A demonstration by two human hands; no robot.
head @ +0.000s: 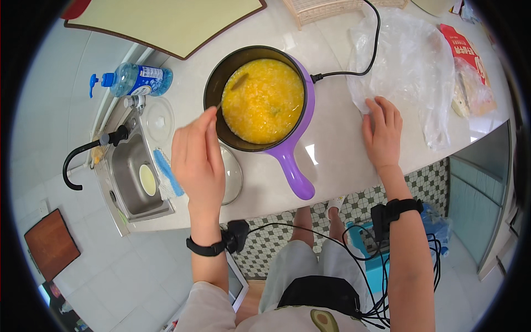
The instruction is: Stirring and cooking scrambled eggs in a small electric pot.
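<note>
A purple electric pot (302,170) stands on the counter with its handle towards me, holding yellow, lumpy liquid food (265,101). My left hand (199,153) is at the pot's left rim, its fingertips pinched on the thin handle of a metal spoon (239,81), whose bowl lies at the food's upper left. My right hand (382,135) rests on the counter to the right of the pot, fingertips at the lower left edge of a clear plastic bag (404,62). Whether it grips the bag is not plain. A glass lid (232,176) lies partly behind my left hand.
Left are a sink (135,174) with a pale bowl (147,179), a black faucet (79,151), a blue soap bottle (141,80) and a blue-and-white cloth (168,174). A black power cord (346,74) runs from the pot over the bag. A red package (464,50) lies far right.
</note>
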